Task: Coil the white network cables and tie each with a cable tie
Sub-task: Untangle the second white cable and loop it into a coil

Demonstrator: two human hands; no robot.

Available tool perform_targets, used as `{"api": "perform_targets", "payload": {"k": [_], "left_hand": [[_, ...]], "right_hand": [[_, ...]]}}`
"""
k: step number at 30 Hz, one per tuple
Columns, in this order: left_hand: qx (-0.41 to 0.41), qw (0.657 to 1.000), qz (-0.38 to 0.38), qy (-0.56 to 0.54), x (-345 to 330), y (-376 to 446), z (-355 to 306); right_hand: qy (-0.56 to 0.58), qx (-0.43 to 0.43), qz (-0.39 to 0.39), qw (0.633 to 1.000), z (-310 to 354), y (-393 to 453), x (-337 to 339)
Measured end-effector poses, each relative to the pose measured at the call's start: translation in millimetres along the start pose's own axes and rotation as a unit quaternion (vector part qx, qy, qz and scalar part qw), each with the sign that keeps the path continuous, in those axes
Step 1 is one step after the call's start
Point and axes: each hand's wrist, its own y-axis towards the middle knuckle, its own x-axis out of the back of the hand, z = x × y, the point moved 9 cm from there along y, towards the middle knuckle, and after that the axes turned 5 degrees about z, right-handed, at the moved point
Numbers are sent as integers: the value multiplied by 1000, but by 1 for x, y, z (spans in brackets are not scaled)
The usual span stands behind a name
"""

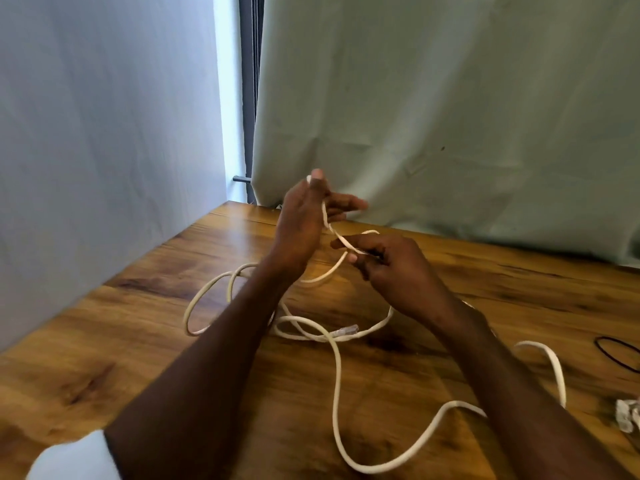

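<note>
Head view over a wooden bench (138,341), both forearms reaching in from the near edge. Left hand (304,220) raised above the far middle of the bench, palm turned rightward, fingers fairly straight and spread toward the far right, thumb upright; white network cable (336,368) running up across the palm and over the thumb base, a short end showing just beside the thumbtip. Right hand (388,268) slightly nearer and to the right, fingers curled, pinching the same cable between thumb and forefinger; a taut stretch of cable spanning the small gap between the two hands. From the right hand, a loop dropping to the bench and passing behind the left wrist. Remainder of the cable lying slack on the bench: open loops at left behind the left forearm, a crossing of strands at centre between the forearms, a long curve sweeping near and then right beneath the right forearm. Clear plug (346,330) resting at the central crossing. Second connector (627,414) at the right edge, partly cut off. Thin black band (620,355) lying flat at far right, well apart from the hands. Pale green curtain (450,98) behind the bench; grey-white cloth (104,133) along the left. White sleeve (76,459) at the near left corner.
</note>
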Motion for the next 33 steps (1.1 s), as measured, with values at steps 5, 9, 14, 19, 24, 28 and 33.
{"api": "perform_targets", "payload": {"k": [5, 9, 14, 19, 24, 28, 33], "left_hand": [[-108, 914, 51, 389, -16, -7, 1], [-122, 923, -16, 365, -4, -3, -2], [-101, 928, -110, 341, 25, -1, -3], [-105, 926, -103, 347, 19, -2, -4], [-99, 930, -95, 341, 19, -2, -2], [-94, 932, -105, 335, 23, -3, -2], [-67, 933, -155, 318, 38, -3, -8]], "right_hand": [[73, -35, -113, 990, -6, -1, 30], [184, -90, -25, 978, -20, 0, 33], [144, -143, 115, 972, -28, -10, 14], [-34, -88, -125, 988, -28, -4, 49], [335, -191, -200, 901, -53, -12, 48], [651, -160, -90, 737, -49, -3, 26], [204, -87, -166, 961, -43, -5, 58]]}}
